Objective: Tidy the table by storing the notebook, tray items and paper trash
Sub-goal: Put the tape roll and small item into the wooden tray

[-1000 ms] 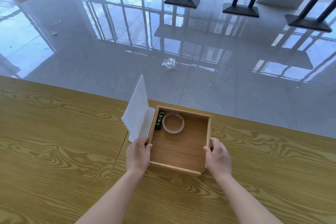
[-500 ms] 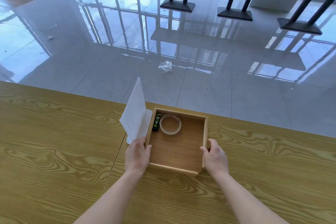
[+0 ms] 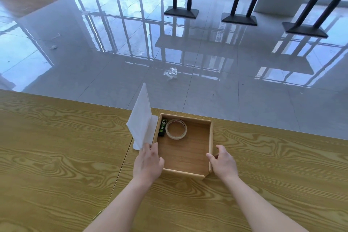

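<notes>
Both hands clamp the square light-wood tray (image 3: 211,137): left hand (image 3: 148,162) on the left wall, right hand (image 3: 224,164) on the right. Opposite-wall grip, probably to keep it level. Tray sits on the yellow wood-grain counter (image 3: 56,156). Count: 1 clear tape roll (image 3: 176,129) and 1 black-green stick (image 3: 162,127), both in the tray's far-left corner. 1 white notebook (image 3: 141,118) stands open just beside the tray's left wall.

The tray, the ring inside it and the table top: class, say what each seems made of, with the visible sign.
The tray looks like pale wood or bamboo, matt: fine straight grain, joined corners. The ring seems a roll of translucent tape, glossy, though that is uncertain. The table shows bold swirling grain with a slight sheen: probably wood-effect laminate, possibly veneer.
</notes>
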Tool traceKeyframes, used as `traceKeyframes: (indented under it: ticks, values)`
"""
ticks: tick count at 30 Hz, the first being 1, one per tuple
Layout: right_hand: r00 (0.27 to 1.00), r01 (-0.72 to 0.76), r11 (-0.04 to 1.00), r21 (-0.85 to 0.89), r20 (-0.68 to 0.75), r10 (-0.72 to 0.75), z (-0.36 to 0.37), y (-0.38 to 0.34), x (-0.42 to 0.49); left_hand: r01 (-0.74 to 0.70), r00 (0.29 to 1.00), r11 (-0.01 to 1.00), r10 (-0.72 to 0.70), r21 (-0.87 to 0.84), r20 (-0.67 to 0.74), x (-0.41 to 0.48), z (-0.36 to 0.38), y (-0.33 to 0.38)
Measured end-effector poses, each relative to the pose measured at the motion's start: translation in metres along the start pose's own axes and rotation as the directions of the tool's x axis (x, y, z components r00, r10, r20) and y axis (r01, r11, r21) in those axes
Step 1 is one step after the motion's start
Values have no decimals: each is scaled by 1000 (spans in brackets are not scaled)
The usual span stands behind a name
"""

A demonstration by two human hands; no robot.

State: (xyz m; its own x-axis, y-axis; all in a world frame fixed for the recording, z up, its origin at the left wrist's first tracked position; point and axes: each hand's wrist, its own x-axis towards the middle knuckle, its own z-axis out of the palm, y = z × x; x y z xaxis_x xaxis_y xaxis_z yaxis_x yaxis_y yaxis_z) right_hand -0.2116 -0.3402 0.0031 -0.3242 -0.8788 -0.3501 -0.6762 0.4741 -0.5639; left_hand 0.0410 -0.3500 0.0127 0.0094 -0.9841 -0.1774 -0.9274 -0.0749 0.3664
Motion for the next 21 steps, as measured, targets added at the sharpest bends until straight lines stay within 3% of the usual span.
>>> traceKeyframes:
  ticks: [10, 21]
  values:
    - [1000, 10, 999, -34, -5, -11, -2, -1, -12, -7, 1000, 1000, 7, 15, 23, -11, -7, 2]
    - [994, 80, 994, -70, -69, -85, -44, 16, -38, -210, 977, 966, 215, 149, -18, -25, -19, 52]
